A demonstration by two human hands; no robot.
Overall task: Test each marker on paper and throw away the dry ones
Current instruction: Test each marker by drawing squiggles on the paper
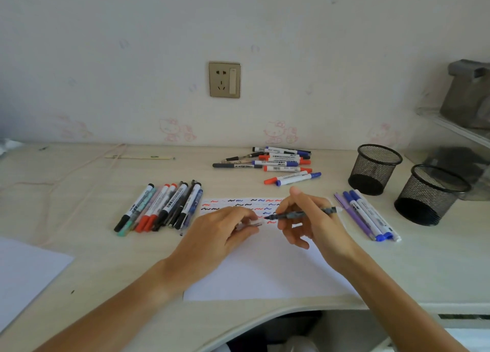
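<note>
White paper (265, 266) lies at the front edge of the pale wood-grain desk (79, 192), its far end covered with short rows of red, blue and black squiggles (238, 204). The right hand (310, 219) pinches a dark pen (299, 214) between thumb and forefinger, the other fingers curled under it; the pen lies nearly level, its tip pointing left and at the marked part of the sheet, beside a red squiggle. The left hand (222, 229) rests on the paper's left part with fingers curled round a small clear cap (252, 225), of which only the end shows past the fingertips.

Left of the sheet, a row of markers and pens (161, 207) lies side by side with black, red and teal caps toward the front edge. Beyond the sheet, near the back edge under the wall socket (224, 79), a loose pile of red- and blue-capped whiteboard markers (281, 163) lies crosswise. Right of the sheet, a small group of blue and purple pens (367, 215) lies at a slant. Two black mesh pen holders (375, 168) stand toward the right back corner, one just beside the other. Another white sheet (23, 274) lies at the front left corner, and a thin ruler (139, 156) lies near the back edge on the left.
</note>
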